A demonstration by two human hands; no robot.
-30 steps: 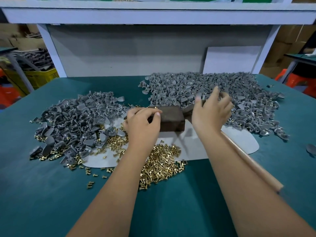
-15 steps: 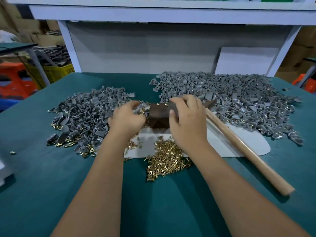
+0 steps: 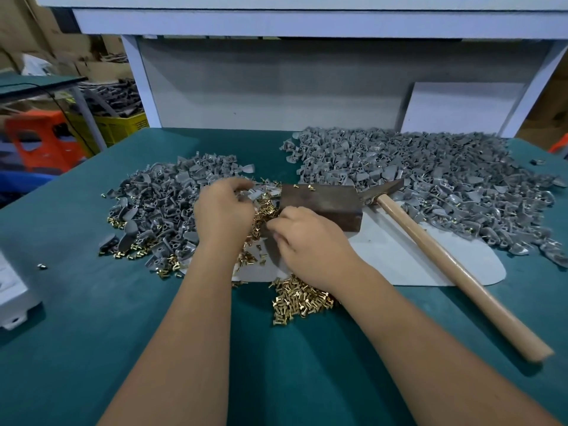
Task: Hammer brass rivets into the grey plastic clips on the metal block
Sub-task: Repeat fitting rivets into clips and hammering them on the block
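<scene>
The dark metal block (image 3: 325,204) lies on a white mat (image 3: 415,259), with two brass rivets (image 3: 310,187) standing on its top. My left hand (image 3: 224,210) is just left of the block, its fingers curled over a grey clip (image 3: 256,194). My right hand (image 3: 307,241) is in front of the block's left end and pinches among loose brass rivets (image 3: 264,216) between the two hands. The hammer (image 3: 445,262) lies untouched, its head against the block's right end and its wooden handle pointing towards me on the right.
One heap of grey clips (image 3: 159,204) mixed with rivets lies left, and a bigger heap (image 3: 430,173) lies at the back right. A rivet pile (image 3: 298,298) sits under my right wrist. A white box (image 3: 12,287) is at the left edge.
My right hand has come off the top of the block and dropped to the rivets at its left front. The block's top with two rivets now shows. My left hand stays beside it.
</scene>
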